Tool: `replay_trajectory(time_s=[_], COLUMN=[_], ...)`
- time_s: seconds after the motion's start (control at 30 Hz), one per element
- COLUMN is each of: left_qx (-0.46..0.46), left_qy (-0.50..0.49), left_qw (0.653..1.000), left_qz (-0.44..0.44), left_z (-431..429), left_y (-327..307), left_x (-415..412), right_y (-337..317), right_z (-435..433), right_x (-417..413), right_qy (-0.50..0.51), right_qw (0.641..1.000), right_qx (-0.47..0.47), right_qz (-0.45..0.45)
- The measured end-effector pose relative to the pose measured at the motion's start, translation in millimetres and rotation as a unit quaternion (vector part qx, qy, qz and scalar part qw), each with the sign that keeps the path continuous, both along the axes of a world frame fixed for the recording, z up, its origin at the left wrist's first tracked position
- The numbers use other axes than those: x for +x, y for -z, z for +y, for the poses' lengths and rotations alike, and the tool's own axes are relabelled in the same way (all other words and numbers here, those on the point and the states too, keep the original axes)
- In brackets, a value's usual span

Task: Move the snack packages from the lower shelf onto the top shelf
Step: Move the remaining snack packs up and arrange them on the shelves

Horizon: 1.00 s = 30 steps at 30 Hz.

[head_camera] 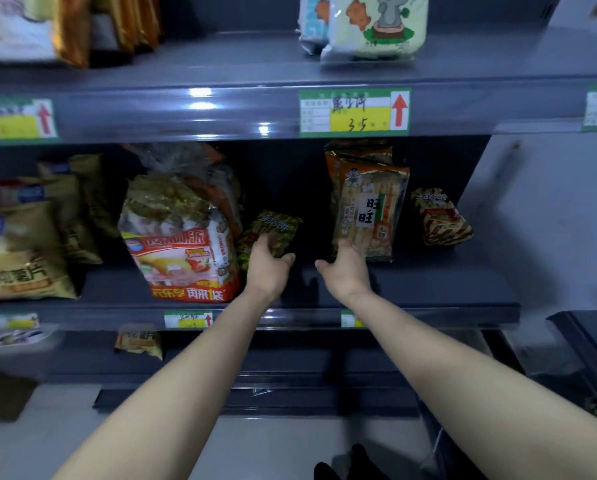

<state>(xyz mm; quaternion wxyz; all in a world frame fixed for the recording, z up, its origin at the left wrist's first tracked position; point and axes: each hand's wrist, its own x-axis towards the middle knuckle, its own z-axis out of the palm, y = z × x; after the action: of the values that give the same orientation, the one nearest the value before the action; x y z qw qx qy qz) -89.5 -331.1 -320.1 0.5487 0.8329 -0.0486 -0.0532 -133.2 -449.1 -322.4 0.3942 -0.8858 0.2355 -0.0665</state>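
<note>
Head view, both bare arms reaching into the lower shelf (428, 292). The left hand (267, 263) grips the bottom of a small green pack (278, 230), fingers wrapped round its lower end, thumb out to the right. That pack stands tilted near the middle of the shelf, pressed against the big red bag (182, 237) on its left. The right hand (347, 268) is at the foot of the tall cracker pack (368, 209), fingers tucked against its lower left corner, thumb splayed left; whether it has truly closed on the pack, I can't tell. The cracker pack stands upright, more of the same stacked behind it, right of centre. A small red pack (441, 218) sits tilted just beside it, near the shelf's right end. At the left end, tan chip bags (23, 244) lean in a row, blurred.

Up on the top shelf (221, 74), a pale koala bag (376, 26) stands right of centre with a second bag tucked behind its left side, and gold bags (124, 22) crowd the left end. A green and yellow price tag (354, 112) with a red arrow sits on that shelf's front edge, right below the koala bag. The middle of the top shelf is bare grey board.
</note>
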Motion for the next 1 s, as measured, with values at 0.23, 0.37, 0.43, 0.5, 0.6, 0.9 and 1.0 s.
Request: replay_trajectory(time_s=[0.23,0.37,0.43,0.5,0.6,0.9,1.0], left_qx=[0.097,0.18,0.222,0.24,0.232,0.194,0.107], left_qy=[0.046,0.071,0.081,0.089,0.123,0.027,-0.018], left_qw=[0.994,0.978,0.968,0.963,0.96,0.972,0.979], left_qz=[0.036,0.078,0.088,0.085,0.1,0.131,0.172], left_z=[33.9,33.6,31.2,28.0,22.1,10.0,4.9], left_y=[-2.8,2.2,6.1,8.3,8.8,1.5,2.2], left_x=[18.0,29.0,31.8,31.5,26.2,43.4,43.1], right_y=[4.9,8.4,11.3,13.0,14.1,15.7,16.1], right_z=[36.7,42.1,41.7,40.3,36.3,26.4,26.3], right_x=[25.6,38.0,44.6,49.9,55.9,66.4,64.3], right_qy=[-0.039,-0.035,-0.037,-0.034,-0.02,-0.01,0.0], right_qw=[0.986,0.964,0.958,0.955,0.955,0.965,0.959], right_qx=[0.16,0.259,0.278,0.287,0.285,0.246,0.266], right_qz=[0.025,0.042,0.056,0.068,0.082,0.093,0.093])
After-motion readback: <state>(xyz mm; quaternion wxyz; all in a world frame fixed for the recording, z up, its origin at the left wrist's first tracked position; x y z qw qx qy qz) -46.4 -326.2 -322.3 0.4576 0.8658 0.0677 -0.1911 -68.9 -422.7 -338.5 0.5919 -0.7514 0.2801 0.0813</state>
